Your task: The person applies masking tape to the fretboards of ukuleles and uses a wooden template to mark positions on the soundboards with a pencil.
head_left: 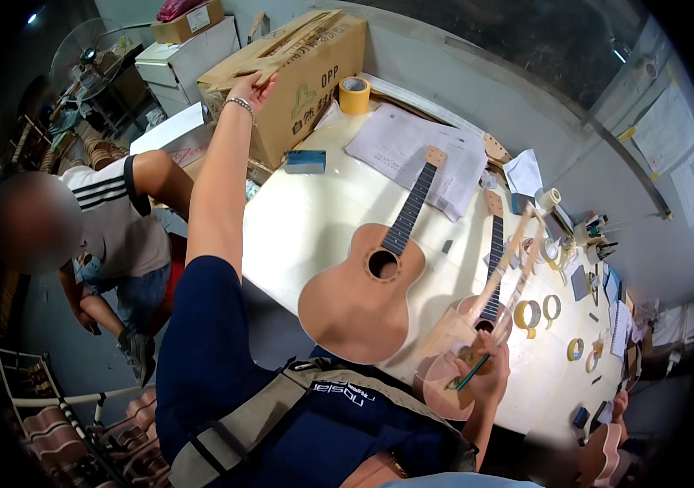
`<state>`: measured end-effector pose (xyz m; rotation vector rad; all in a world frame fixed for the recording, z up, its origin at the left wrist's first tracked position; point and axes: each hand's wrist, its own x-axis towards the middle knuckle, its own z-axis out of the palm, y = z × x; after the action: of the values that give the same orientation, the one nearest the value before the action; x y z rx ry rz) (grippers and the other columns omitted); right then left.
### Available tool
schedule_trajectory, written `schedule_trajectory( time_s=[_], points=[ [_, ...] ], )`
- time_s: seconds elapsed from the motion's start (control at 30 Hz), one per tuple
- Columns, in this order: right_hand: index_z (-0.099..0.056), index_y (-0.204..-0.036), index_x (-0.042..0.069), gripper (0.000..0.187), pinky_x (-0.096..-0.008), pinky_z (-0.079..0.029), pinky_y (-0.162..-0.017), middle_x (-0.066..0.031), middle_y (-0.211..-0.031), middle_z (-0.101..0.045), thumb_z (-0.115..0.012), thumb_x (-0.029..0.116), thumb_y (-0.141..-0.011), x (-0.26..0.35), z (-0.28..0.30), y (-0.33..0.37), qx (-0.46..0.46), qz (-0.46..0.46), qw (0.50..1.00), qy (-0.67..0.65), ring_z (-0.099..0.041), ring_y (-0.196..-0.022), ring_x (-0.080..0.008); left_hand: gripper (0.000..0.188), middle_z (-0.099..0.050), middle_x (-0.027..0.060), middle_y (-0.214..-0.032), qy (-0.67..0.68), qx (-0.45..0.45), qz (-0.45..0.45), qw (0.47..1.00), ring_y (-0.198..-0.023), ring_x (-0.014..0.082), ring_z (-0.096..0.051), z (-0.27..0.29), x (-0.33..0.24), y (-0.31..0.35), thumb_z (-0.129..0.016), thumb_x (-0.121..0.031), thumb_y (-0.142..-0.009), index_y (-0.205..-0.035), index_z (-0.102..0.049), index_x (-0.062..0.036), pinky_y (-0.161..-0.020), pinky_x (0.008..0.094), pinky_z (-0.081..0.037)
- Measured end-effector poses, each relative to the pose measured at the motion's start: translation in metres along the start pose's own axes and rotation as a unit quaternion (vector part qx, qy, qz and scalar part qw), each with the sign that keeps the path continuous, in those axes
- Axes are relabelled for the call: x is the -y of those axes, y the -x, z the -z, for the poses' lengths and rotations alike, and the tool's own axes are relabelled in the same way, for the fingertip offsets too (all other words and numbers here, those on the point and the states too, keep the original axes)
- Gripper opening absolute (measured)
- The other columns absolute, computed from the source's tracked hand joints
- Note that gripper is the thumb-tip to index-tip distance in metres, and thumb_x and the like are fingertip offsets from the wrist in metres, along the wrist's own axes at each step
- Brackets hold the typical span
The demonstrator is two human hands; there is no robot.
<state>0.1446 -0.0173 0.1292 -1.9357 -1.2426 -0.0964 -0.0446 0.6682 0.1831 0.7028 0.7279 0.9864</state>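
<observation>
My left hand [256, 93] is stretched out to a large cardboard box [318, 77], its fingers closed at the top edge, seemingly on a brown flap. Low on the right, my right hand [491, 366] grips a thin green pencil-like stick [471, 372]. Around that hand is a see-through sheet [444, 333] with pale strips, blurred; whether I hold it cannot be made out. Beneath lies a small guitar [496, 244] with a dark fretboard, its body partly covered. Another unvarnished small guitar [359, 305] rests face up on the table, left of my right hand.
Printed paper sheets [416, 146], a yellow tape roll [354, 96] and a blue block [305, 162] lie on the white table [282, 236]. Several tape rolls [527, 314] line the right side. A person [119, 211] sits at the left; another person's hand [621, 404] shows at lower right.
</observation>
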Motion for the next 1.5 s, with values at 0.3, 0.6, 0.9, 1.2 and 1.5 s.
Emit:
schedule_trajectory(
  time_s=[0.3,0.6,0.9,1.2,1.5],
  points=[
    [-0.058,-0.1,0.012,0.051,-0.035,-0.046,-0.064,-0.004,-0.079,-0.054,-0.082,0.032,-0.06,0.103,-0.173,-0.256,0.077,0.249,0.964,-0.049,-0.055,-0.076,-0.0274,0.025,-0.062,0.0182,-0.105,0.043,0.096,-0.241,0.965,-0.093,0.0311,-0.065,-0.039,-0.079,0.118,-0.054,-0.009,-0.092,-0.107,-0.05,0.0105,-0.077,0.0316,-0.058],
    [-0.06,-0.092,0.011,0.051,-0.0429,-0.045,-0.083,-0.0099,-0.081,-0.065,-0.079,0.049,-0.063,0.246,-0.382,-0.481,0.12,0.173,0.975,-0.067,-0.059,-0.093,-0.0311,0.03,-0.063,0.0117,-0.106,0.05,0.058,-0.278,0.958,-0.087,0.0223,-0.066,-0.002,-0.049,0.292,-0.052,-0.018,-0.094,-0.116,-0.052,0.0015,-0.074,0.0315,-0.057],
    [-0.051,-0.088,0.002,0.037,-0.0332,-0.038,-0.091,-0.0144,-0.094,-0.063,-0.057,0.038,-0.091,0.187,-0.367,-0.436,-0.201,0.008,0.882,-0.425,-0.06,-0.093,-0.0237,0.026,-0.065,0.0152,-0.1,0.002,0.02,-0.209,0.978,-0.083,0.024,-0.067,0.003,0.026,0.306,-0.052,-0.012,-0.093,-0.108,-0.057,0.0089,-0.073,0.0333,-0.057],
    [-0.048,-0.094,0.008,0.05,-0.0516,-0.018,-0.11,-0.0099,-0.117,-0.06,-0.084,0.022,-0.061,0.142,-0.164,-0.244,0.011,0.274,0.955,-0.116,-0.053,-0.107,-0.0333,0.021,-0.066,0.0056,-0.093,-0.156,0.026,-0.246,0.956,-0.081,0.009,-0.059,-0.071,0.199,0.336,-0.059,-0.012,-0.092,-0.099,-0.062,0.0072,-0.072,0.0231,-0.047],
    [-0.052,-0.09,0.007,0.045,-0.0376,-0.047,-0.083,-0.0081,-0.097,-0.063,-0.083,0.022,-0.061,-0.031,0.013,-0.086,0.052,0.197,0.978,-0.042,-0.052,-0.103,-0.0324,0.034,-0.057,0.0189,-0.116,-0.51,0.397,-0.161,0.746,-0.112,0.0346,-0.052,-0.083,0.347,0.469,-0.063,-0.014,-0.085,-0.116,-0.058,-0.0007,-0.094,0.039,-0.04]
  ],
)
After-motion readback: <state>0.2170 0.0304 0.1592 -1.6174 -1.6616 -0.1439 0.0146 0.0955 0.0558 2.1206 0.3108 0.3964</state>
